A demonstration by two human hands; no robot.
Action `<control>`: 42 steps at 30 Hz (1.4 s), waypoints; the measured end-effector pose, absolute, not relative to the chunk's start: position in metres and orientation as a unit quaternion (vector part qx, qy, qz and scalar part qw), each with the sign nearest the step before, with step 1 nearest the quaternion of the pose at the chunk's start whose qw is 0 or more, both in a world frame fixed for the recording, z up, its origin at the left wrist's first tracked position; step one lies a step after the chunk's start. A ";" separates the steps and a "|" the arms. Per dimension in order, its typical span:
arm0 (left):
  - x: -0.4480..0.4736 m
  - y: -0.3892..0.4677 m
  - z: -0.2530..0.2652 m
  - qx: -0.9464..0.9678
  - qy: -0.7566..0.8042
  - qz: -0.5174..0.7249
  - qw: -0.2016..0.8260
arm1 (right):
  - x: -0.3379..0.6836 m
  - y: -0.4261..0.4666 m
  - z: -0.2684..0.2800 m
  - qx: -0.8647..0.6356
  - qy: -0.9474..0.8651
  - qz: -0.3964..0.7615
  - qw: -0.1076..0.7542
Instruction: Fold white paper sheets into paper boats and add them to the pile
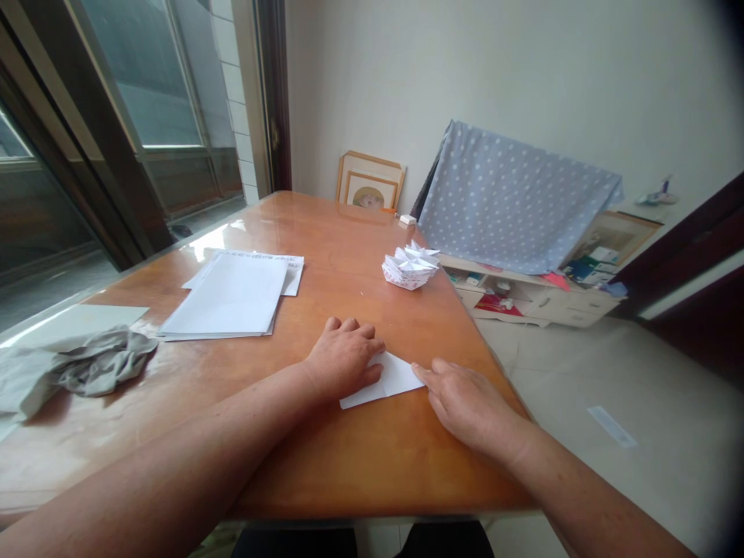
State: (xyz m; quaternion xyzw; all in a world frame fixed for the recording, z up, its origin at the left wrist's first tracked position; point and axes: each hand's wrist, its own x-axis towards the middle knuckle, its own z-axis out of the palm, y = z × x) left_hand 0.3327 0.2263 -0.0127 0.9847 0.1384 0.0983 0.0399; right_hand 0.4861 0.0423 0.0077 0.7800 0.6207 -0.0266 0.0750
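On the table [372, 465], spreading left hand [344, 358] over crosswise paper [397, 380], touching its right tip with right hand [465, 397], whether pinching, unclear.

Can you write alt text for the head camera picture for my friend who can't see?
A person's left hand rests on a folded white paper on a shiny brown table, while the right hand touches the paper's right corner. Farther back are a stack of white sheets and a cluster of folded paper shapes; a crumpled grey cloth lies at left.
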 end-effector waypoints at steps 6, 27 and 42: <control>0.330 0.227 -0.010 0.988 0.118 0.098 0.033 | 0.483 0.042 0.006 0.784 0.616 -0.028 0.069; 0.323 0.241 -0.019 0.983 0.083 0.135 0.088 | 0.507 0.126 -0.008 0.798 0.536 -0.152 -0.230; 0.313 0.257 -0.006 0.898 0.364 0.088 0.230 | 0.481 0.108 -0.018 0.740 0.617 -0.159 -0.214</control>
